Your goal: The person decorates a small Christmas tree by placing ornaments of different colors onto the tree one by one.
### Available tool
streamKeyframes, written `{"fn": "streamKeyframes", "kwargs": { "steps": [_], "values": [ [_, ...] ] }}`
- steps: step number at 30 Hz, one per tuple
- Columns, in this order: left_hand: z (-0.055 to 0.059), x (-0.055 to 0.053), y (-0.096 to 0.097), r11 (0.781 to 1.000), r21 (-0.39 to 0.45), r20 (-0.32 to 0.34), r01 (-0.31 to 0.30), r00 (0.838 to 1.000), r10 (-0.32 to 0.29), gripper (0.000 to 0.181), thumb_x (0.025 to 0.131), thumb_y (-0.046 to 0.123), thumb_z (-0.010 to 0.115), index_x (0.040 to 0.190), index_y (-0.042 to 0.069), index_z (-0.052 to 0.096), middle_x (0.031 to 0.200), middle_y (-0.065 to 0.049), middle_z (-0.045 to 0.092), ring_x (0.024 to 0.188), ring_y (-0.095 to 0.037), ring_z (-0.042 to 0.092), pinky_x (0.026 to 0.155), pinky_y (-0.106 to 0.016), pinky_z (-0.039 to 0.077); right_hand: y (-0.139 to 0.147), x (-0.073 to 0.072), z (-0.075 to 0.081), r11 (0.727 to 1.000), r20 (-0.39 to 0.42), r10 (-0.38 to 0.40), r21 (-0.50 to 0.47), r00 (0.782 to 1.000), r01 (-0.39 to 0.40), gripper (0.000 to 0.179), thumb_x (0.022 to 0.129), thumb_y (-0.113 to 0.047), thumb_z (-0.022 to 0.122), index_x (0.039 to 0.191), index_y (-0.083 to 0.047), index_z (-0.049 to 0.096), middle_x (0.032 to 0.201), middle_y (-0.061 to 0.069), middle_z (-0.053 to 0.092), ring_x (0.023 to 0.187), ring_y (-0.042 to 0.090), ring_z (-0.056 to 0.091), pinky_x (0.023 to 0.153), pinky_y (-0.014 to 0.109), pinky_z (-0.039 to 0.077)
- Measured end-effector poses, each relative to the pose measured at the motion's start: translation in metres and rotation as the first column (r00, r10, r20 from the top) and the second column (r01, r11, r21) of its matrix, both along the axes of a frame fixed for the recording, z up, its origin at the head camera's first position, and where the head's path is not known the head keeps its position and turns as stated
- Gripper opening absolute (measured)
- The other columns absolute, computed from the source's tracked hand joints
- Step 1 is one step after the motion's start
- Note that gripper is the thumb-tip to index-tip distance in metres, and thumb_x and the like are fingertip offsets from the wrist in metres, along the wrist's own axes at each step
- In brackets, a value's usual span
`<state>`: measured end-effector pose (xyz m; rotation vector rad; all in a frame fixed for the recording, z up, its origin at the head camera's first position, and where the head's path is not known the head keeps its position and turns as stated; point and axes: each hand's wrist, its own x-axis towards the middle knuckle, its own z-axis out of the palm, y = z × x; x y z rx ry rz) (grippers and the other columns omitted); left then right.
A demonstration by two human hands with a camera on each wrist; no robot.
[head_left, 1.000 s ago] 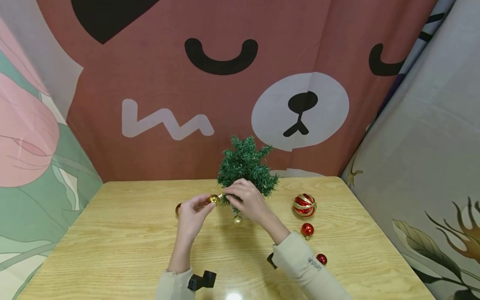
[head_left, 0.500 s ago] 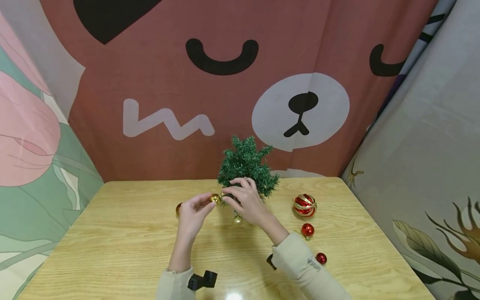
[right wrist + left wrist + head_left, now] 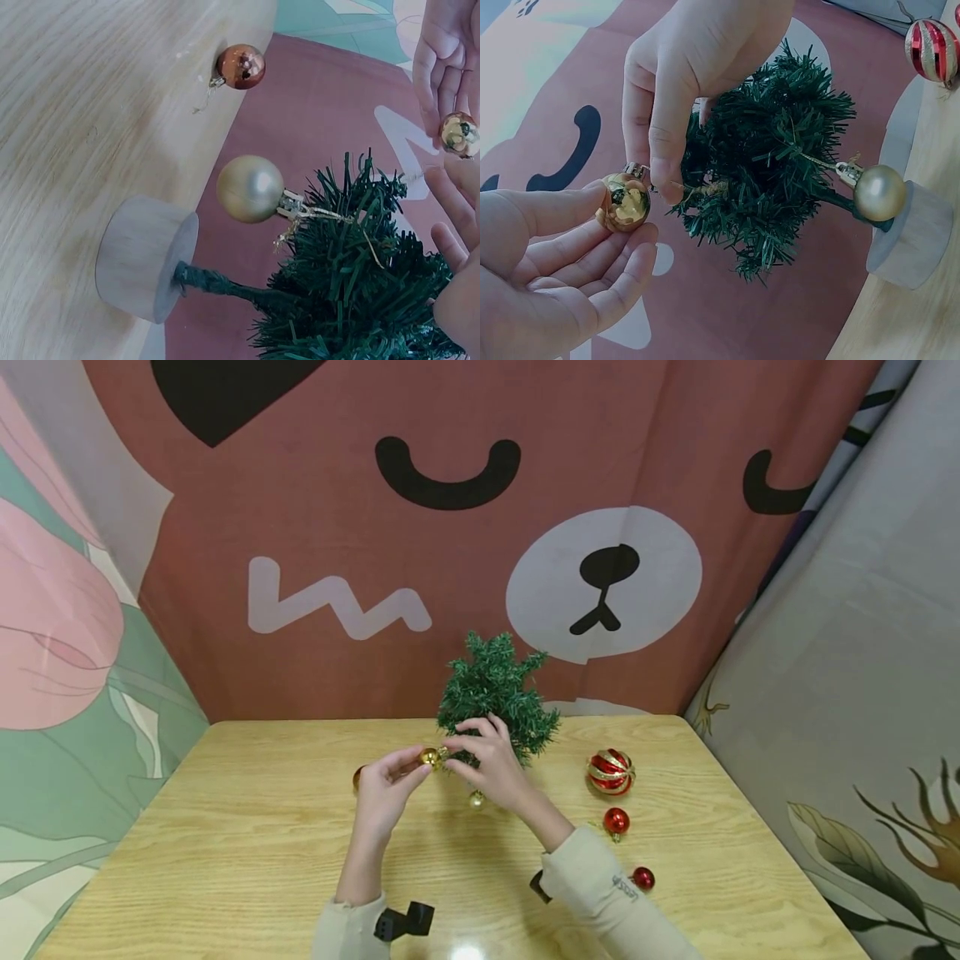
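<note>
My left hand (image 3: pixel 386 789) holds a shiny gold ball ornament (image 3: pixel 624 201) between thumb and fingers, beside the small green Christmas tree (image 3: pixel 495 689). My right hand (image 3: pixel 491 764) is at the ornament's cap, thumb and forefinger at its thin gold string (image 3: pixel 676 185) close to a branch tip; the fingertips partly hide the string. A matte champagne ball ornament (image 3: pixel 251 189) hangs from a low branch by its own gold string, above the tree's round pale base (image 3: pixel 146 259).
On the right of the wooden table (image 3: pixel 247 835) lie a striped red-and-gold ball (image 3: pixel 611 772), a red ball (image 3: pixel 617 821) and a smaller dark red ball (image 3: pixel 643 878). A copper ball (image 3: pixel 241 66) lies left of the tree, mostly behind my left hand in the head view.
My right hand's fingers have spread a little and shifted slightly at the ornament's cap. My left hand and the gold ornament have hardly moved.
</note>
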<state>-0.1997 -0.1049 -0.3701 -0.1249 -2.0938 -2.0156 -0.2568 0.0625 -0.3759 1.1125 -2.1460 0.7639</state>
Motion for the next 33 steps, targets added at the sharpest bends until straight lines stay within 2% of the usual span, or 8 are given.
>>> {"fn": "streamKeyframes", "kwargs": {
  "steps": [7,12,15,20,27,33],
  "values": [
    [-0.0014,-0.0003,-0.0008,1.0,0.014,0.01,-0.003,1.0,0.003,0.03,0.082,-0.002,0.062,0.111,-0.009,0.058,0.102,-0.021,0.06,0.09,-0.024,0.058,0.074,-0.02,0.048,-0.0021,0.0008,-0.0012,0.996,0.001,0.015,-0.091,1.0,-0.014,0.019,0.074,-0.006,0.072,0.092,-0.005,0.069,0.077,-0.001,0.064,0.096,0.019,0.052,0.099,0.048,0.025],
    [-0.0035,-0.0015,-0.0015,0.999,0.036,0.008,-0.028,1.0,0.028,0.029,0.08,-0.005,0.062,0.108,-0.011,0.059,0.1,-0.022,0.061,0.085,-0.015,0.059,0.073,-0.02,0.048,-0.0005,-0.0002,-0.0001,0.988,-0.022,0.018,-0.151,1.0,-0.021,0.011,0.075,0.001,0.067,0.084,-0.007,0.067,0.078,-0.001,0.062,0.09,0.017,0.052,0.09,0.042,0.034],
    [-0.0047,-0.0019,-0.0026,0.998,0.039,0.013,-0.043,0.999,0.042,0.028,0.079,-0.005,0.063,0.107,-0.011,0.06,0.099,-0.022,0.061,0.083,-0.012,0.058,0.072,-0.019,0.048,0.0015,-0.0033,0.0005,0.986,-0.045,0.037,-0.161,0.998,-0.044,0.011,0.075,0.003,0.063,0.076,-0.008,0.063,0.076,-0.001,0.061,0.089,0.018,0.052,0.085,0.044,0.035],
    [-0.0065,-0.0022,-0.0036,0.998,0.02,0.013,-0.054,0.998,0.054,0.028,0.079,-0.004,0.063,0.106,-0.011,0.06,0.098,-0.021,0.061,0.083,-0.016,0.058,0.071,-0.019,0.048,0.0039,-0.0068,0.0022,0.995,-0.111,0.027,-0.097,0.994,-0.037,0.013,0.074,0.003,0.06,0.069,-0.008,0.064,0.072,-0.002,0.062,0.087,0.02,0.052,0.082,0.044,0.036],
    [-0.0088,-0.0021,-0.0033,0.991,-0.08,-0.02,-0.106,0.994,0.105,0.029,0.078,-0.003,0.065,0.106,-0.01,0.06,0.095,-0.02,0.062,0.086,-0.025,0.06,0.072,-0.02,0.048,0.0045,-0.0062,0.0054,0.998,-0.227,-0.029,0.039,0.973,0.039,0.013,0.072,0.001,0.066,0.073,-0.01,0.072,0.072,-0.003,0.062,0.083,0.018,0.052,0.08,0.042,0.038],
    [-0.0084,-0.0011,-0.0031,0.979,-0.157,-0.063,-0.128,0.991,0.119,0.028,0.078,-0.002,0.066,0.105,-0.01,0.061,0.094,-0.02,0.063,0.084,-0.027,0.061,0.071,-0.025,0.05,0.0051,-0.005,0.0062,0.989,-0.249,-0.065,0.11,0.966,0.095,0.011,0.074,-0.003,0.067,0.078,-0.012,0.073,0.074,-0.004,0.064,0.085,0.017,0.051,0.084,0.043,0.036]
  ]
}}
